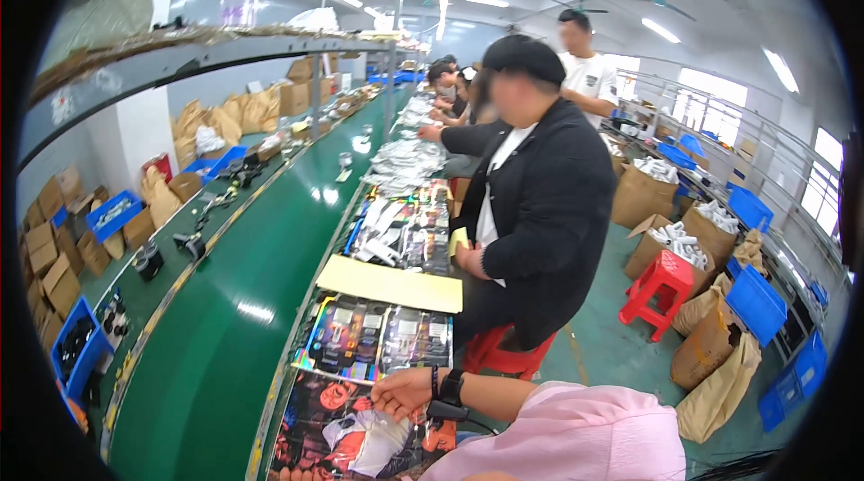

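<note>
One hand (402, 391), fingers curled, pinches a clear packet (369, 431); other hand unseen; green conveyor (225, 337) beside the bench.

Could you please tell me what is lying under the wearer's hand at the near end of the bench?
Under the right hand lies a clear plastic bag on colourful printed packaging sheets. What the bag holds stays unclear, and the sheet beneath it is covered.

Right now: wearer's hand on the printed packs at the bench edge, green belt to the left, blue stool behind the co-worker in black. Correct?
Not quite: the stool behind the co-worker is red, not blue, as the head view shows. The rest holds: hand on the packs, green belt to the left.
</note>
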Demonstrator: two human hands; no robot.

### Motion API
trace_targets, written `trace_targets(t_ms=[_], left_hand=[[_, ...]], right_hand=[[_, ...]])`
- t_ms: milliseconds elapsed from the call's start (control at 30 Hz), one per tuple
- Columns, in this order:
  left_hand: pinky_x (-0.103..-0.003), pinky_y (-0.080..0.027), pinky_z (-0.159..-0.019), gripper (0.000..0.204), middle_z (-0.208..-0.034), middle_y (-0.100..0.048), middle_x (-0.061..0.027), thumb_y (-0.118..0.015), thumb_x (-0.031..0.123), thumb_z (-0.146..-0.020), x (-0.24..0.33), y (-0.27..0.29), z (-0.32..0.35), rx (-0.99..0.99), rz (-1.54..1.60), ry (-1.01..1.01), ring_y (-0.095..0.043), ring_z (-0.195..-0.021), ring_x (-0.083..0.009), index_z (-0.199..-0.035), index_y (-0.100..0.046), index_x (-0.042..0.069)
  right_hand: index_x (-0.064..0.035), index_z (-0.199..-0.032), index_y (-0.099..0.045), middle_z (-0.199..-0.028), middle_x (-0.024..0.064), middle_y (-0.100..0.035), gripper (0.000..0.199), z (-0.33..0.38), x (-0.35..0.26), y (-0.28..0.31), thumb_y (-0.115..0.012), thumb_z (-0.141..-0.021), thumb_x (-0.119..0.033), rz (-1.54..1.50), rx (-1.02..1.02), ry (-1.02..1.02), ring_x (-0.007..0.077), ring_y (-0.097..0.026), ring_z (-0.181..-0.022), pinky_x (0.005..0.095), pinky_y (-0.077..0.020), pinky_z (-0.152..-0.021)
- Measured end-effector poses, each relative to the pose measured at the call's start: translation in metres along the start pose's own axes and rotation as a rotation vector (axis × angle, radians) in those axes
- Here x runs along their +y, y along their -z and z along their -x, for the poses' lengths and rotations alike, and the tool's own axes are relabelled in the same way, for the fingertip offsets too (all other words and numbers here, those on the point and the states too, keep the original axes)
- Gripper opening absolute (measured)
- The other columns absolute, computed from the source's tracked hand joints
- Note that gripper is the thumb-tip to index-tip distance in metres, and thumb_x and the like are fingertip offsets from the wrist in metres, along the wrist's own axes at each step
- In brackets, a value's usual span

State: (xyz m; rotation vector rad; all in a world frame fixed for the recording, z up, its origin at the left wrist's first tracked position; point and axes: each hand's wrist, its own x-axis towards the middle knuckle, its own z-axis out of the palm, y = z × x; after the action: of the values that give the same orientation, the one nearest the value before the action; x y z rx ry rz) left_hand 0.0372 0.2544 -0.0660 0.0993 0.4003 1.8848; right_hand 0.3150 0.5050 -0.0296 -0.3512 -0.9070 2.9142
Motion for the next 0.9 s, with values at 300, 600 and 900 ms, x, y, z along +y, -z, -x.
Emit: trace_targets(t_ms=[300, 600, 900], left_hand=[[-0.048, -0.034, -0.108, 0.042, -0.114, -0.057, -0.0188, -0.042, 0.021, -0.097, -0.007, -0.026, -0.017, -0.121, -0.002, 0.029, -0.051, -0.113, -0.0340, -0.132, -0.041, -0.003], [-0.048, -0.033, -0.108, 0.043, -0.115, -0.057, -0.0188, -0.042, 0.021, -0.097, -0.002, 0.001, -0.012, -0.148, 0.003, -0.004, -0.050, -0.113, -0.0341, -0.132, -0.041, -0.003], [-0.048, -0.033, -0.108, 0.043, -0.115, -0.056, -0.0188, -0.042, 0.021, -0.097, -0.014, -0.013, -0.006, -0.137, 0.020, -0.034, -0.050, -0.114, -0.0342, -0.132, -0.041, -0.003]], right_hand=[[-0.0060, -0.108, -0.056, -0.103, 0.0069, -0.064, 0.029, 0.007, -0.002, 0.002, -0.045, -0.099, -0.031, 0.027, 0.022, 0.022, 0.0165, -0.063, -0.088, 0.0347, -0.0542, -0.077], [-0.0057, -0.107, -0.055, -0.104, 0.0076, -0.063, 0.028, 0.010, -0.003, -0.003, -0.048, -0.098, -0.031, 0.040, 0.072, 0.018, 0.0165, -0.063, -0.088, 0.0351, -0.0539, -0.078], [-0.0059, -0.107, -0.056, -0.104, 0.0079, -0.063, 0.028, 0.010, -0.003, -0.002, -0.048, -0.098, -0.031, 0.000, 0.067, 0.015, 0.0167, -0.063, -0.088, 0.0356, -0.0540, -0.079]])
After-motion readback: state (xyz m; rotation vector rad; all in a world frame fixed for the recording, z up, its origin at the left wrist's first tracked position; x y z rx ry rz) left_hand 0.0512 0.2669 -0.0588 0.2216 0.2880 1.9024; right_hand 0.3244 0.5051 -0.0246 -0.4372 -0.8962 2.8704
